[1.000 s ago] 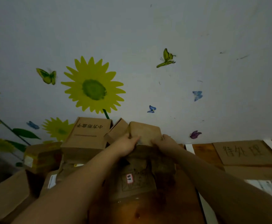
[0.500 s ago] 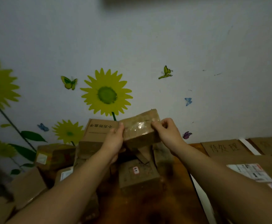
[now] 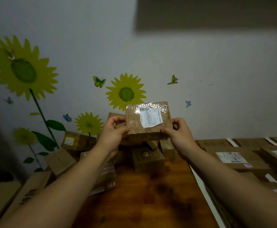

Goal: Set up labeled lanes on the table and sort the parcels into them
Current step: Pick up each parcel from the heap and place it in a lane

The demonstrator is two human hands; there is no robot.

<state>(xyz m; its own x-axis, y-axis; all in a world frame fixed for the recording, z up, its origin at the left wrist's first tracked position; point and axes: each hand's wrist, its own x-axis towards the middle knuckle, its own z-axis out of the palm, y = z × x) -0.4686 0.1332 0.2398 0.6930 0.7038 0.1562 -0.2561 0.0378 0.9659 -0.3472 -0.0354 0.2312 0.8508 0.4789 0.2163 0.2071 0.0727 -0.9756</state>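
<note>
2 hands, left hand [image 3: 112, 134], right hand [image 3: 179, 135], pinching parcel [image 3: 148, 120] edges between fingers

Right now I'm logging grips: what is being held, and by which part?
A taped cardboard parcel, the left hand gripping its left edge, the right hand its right edge.

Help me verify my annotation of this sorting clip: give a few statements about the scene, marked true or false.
1. The left hand and the right hand hold one parcel above the table. True.
2. The parcel's white label faces the camera. True.
3. The held parcel is a blue plastic bag. False: it is a brown cardboard box under clear tape.
4. The wall is decorated with roses. False: it shows sunflowers and butterflies.
</note>
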